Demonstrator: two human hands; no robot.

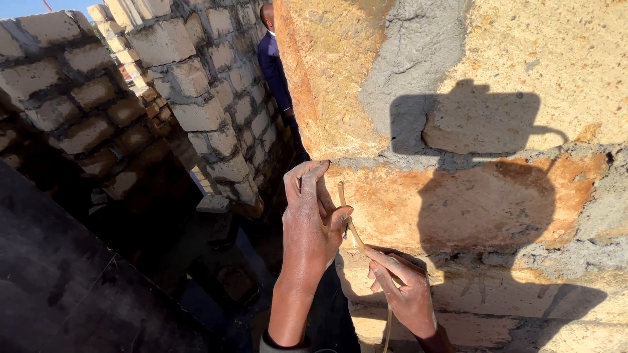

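The left hand [313, 216] is raised against the corner of the stone wall [497, 196], fingers pressed near the mortar joint [405, 160], thumb pinching the upper end of a thin yellowish string [353, 238]. The right hand [404, 287], lower down, grips the same string, which hangs on below it — so it runs taut between the two hands, just beside the wall face. This looks like lining the string along the corner; the next move calls for steady tension. A person in a dark suit [275, 65] stands well apart by the block wall [203, 85].
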